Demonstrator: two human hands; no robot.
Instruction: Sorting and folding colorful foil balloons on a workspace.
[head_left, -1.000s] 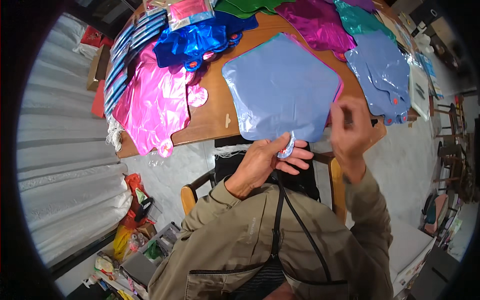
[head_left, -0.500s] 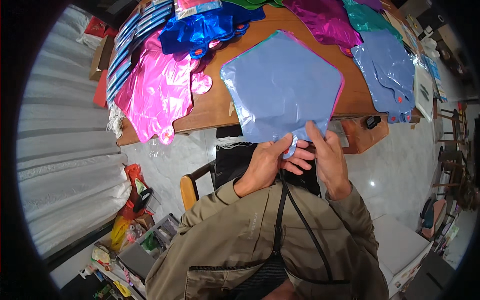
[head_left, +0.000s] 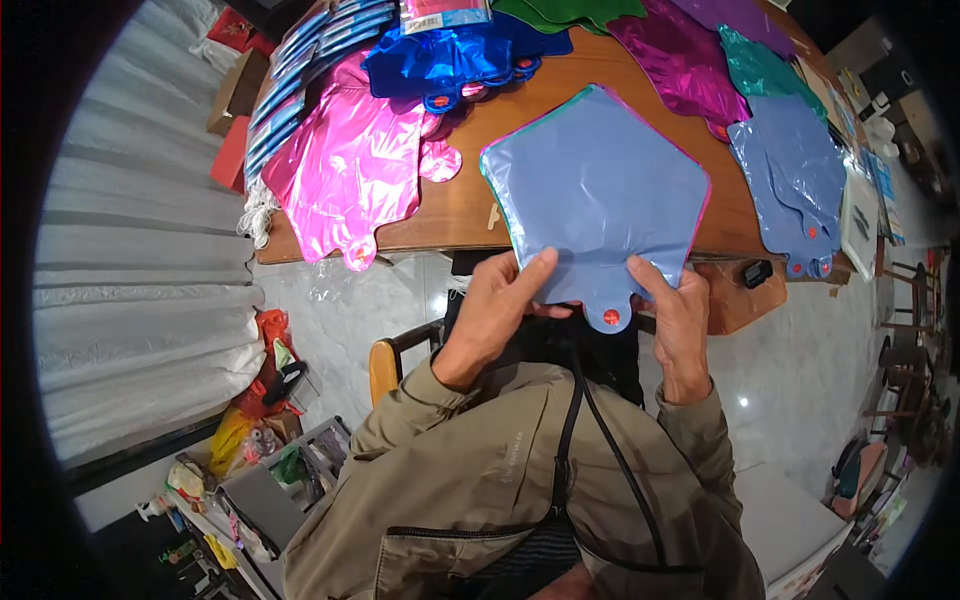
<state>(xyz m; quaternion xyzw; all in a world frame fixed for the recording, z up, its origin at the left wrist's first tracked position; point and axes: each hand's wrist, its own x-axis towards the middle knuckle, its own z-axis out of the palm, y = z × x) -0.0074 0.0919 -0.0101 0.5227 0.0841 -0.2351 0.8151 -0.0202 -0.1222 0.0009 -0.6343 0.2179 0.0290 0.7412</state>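
Note:
A flat, uninflated foil balloon stack [head_left: 598, 190], dull blue on top with green and magenta edges showing beneath, lies over the table's near edge. Its rounded tab with a red dot hangs toward me. My left hand [head_left: 492, 310] pinches the stack's lower left edge, thumb on top and fingers underneath. At the lower right edge, my right hand [head_left: 681, 315] grips it the same way, its fingers mostly hidden below the foil. Between the two hands the tab is uncovered.
On the wooden table [head_left: 470, 215], pink foil balloons [head_left: 345, 170] and shiny blue ones [head_left: 440, 65] lie left, beside several packets [head_left: 285, 110]. Magenta [head_left: 685, 60], teal [head_left: 765, 70] and dull blue balloons [head_left: 790, 170] lie right. A chair [head_left: 385, 375] stands below the table.
My left hand has moved left, off the tab, to the lower left edge. My right hand has shifted slightly right and down. The red-dotted tab is now fully exposed.

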